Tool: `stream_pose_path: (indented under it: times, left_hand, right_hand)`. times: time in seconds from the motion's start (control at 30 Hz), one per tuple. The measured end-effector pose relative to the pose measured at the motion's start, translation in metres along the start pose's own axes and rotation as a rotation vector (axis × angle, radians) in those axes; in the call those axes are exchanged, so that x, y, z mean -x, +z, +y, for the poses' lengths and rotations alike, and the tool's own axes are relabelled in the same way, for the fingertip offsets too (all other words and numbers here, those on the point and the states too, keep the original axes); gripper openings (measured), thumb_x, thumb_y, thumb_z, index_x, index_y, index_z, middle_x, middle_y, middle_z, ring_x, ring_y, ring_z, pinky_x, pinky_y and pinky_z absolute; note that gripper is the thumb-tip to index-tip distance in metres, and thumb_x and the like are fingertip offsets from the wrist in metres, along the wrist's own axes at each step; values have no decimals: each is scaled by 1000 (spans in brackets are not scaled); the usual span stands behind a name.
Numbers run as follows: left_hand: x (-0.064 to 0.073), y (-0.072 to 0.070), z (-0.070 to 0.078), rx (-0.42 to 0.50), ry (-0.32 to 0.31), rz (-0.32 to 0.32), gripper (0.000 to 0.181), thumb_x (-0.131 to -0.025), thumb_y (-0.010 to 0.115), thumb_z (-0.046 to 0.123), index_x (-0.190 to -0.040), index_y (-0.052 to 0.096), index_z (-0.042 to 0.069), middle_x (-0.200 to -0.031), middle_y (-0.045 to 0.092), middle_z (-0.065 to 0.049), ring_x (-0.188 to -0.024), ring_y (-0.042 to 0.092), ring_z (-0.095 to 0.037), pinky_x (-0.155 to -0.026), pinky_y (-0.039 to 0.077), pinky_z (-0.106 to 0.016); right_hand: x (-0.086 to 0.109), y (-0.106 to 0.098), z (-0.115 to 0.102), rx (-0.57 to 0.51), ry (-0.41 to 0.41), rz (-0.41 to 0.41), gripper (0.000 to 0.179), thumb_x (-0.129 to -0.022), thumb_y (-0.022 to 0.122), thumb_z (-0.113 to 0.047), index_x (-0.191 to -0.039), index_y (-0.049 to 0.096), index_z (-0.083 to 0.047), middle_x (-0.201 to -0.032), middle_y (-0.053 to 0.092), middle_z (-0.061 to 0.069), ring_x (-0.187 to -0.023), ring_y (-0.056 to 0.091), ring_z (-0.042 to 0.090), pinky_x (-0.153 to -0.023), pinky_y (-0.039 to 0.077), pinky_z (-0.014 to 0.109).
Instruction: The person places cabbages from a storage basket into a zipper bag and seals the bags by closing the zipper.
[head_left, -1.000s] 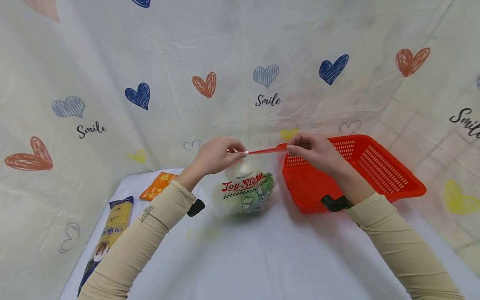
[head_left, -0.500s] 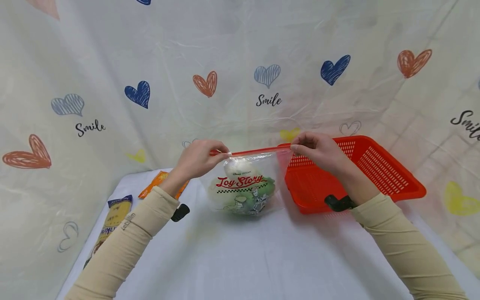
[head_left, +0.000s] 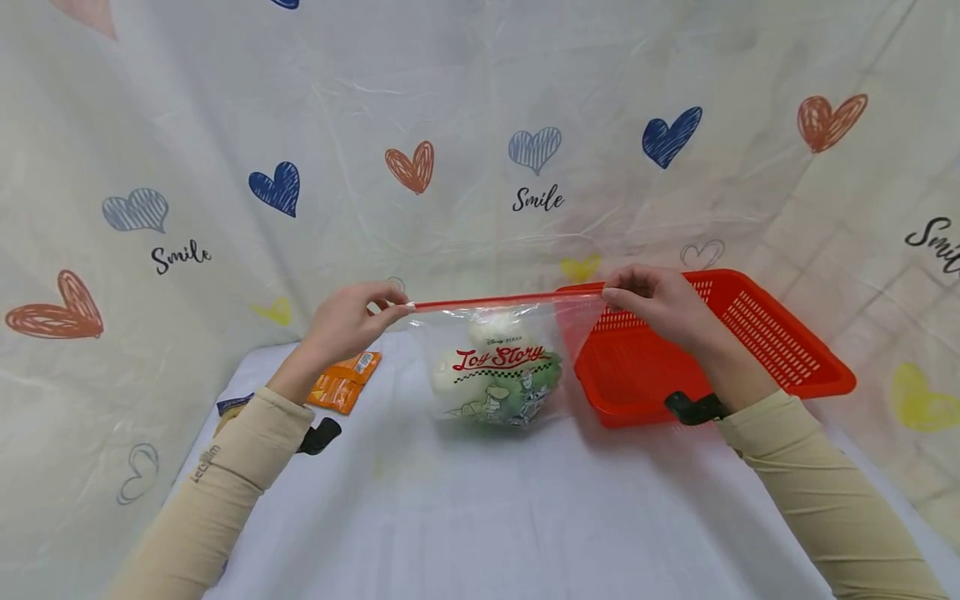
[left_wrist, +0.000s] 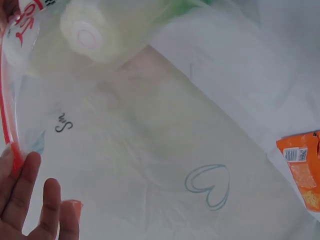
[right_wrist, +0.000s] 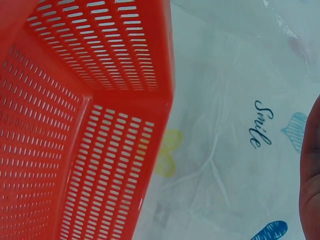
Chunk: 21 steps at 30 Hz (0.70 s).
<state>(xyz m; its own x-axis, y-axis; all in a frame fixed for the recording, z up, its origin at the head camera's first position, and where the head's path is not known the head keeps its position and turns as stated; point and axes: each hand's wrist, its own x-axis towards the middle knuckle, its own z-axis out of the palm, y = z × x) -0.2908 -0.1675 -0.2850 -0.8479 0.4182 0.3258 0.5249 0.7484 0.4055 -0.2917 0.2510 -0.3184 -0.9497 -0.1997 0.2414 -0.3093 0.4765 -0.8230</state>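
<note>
A clear zip bag [head_left: 498, 367] printed "Toy Story" stands on the white table, with white and green food inside. Its red zip strip [head_left: 502, 301] runs level across the top. My left hand [head_left: 352, 321] pinches the strip's left end, and my right hand [head_left: 652, 304] pinches its right end. In the left wrist view the red strip [left_wrist: 9, 95] runs down to my fingers [left_wrist: 22, 200], and a white roll-shaped item [left_wrist: 100, 30] shows through the plastic. The right wrist view holds only the basket and backdrop, with a sliver of my hand [right_wrist: 311, 185] at the edge.
A red slotted basket [head_left: 780, 350] sits right of the bag, behind my right hand; it fills the left of the right wrist view [right_wrist: 75, 125]. An orange packet [head_left: 343, 383] and a dark yellow-and-blue packet [head_left: 228, 407] lie at the left. A heart-printed sheet [head_left: 480, 125] hangs behind.
My left hand has slid left along the red zip strip, from near the bag's middle to its left end. The right hand kept hold of the right end.
</note>
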Motion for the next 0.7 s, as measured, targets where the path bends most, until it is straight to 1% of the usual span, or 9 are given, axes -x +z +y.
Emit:
stream_pose_path:
  times: [0.1,0.2,0.3,0.37,0.43,0.53,0.6,0.67,0.7]
  left_hand:
    - [4,-3,-5,22,-14,17,20,-95,65,27,-104,74,11,-101,71,-5,-86,64,-23,-67,52,-37]
    - [7,-3,-7,50,-20,24,21,-96,64,26,-106,73,10,-101,71,-6,-89,65,-23,-69,54,-37]
    - [12,-3,-6,120,-25,24,19,-97,63,24,-105,71,9,-97,71,-6,-86,67,-21,-70,56,-36]
    - [18,-5,-4,193,-15,4,19,-97,62,24,-105,69,8,-95,70,-5,-84,68,-19,-71,58,-35]
    - [26,-10,1,299,-6,-37,17,-97,62,22,-105,68,8,-93,70,-6,-81,68,-18,-72,59,-36]
    - [39,-22,10,455,-2,-106,16,-98,61,20,-105,66,7,-93,69,-9,-81,69,-21,-73,59,-40]
    - [46,-30,16,528,-20,-137,15,-98,61,18,-105,65,6,-93,68,-12,-80,68,-27,-72,58,-43]
    - [49,-34,18,555,-59,-147,18,-98,61,20,-106,65,4,-94,67,-14,-81,67,-31,-72,58,-43]
    - [47,-34,18,558,-92,-153,20,-98,61,21,-107,65,4,-95,67,-16,-83,66,-32,-72,58,-45]
  right_hand:
    - [0,0,0,-6,-8,-5,28,-94,66,-29,-110,63,-6,-100,63,13,-89,59,21,-76,53,21]
    - [-1,0,-3,-13,-17,-16,27,-94,66,-29,-109,64,-6,-99,62,13,-89,58,23,-76,53,22]
    - [1,-3,-7,-20,-18,-35,27,-94,66,-29,-109,64,-6,-99,62,12,-91,58,25,-76,53,23]
    - [5,-6,-10,-43,-25,-54,26,-94,66,-27,-108,64,-5,-97,62,11,-92,58,27,-76,53,25]
    - [12,-11,-15,-67,-37,-79,23,-95,65,-25,-106,64,-4,-97,62,10,-92,58,27,-76,54,26]
    - [22,-22,-22,-107,-94,-141,15,-96,63,-16,-102,63,-2,-93,62,10,-90,59,25,-75,55,28]
    - [26,-27,-27,-113,-131,-180,11,-96,62,-11,-101,62,-1,-92,63,11,-89,61,24,-75,56,29]
    - [25,-30,-29,-112,-140,-210,11,-96,61,-10,-101,62,-1,-92,62,12,-89,61,25,-75,56,30]
    - [22,-29,-29,-100,-133,-220,12,-96,62,-11,-101,63,-1,-93,61,13,-89,60,26,-75,56,30]
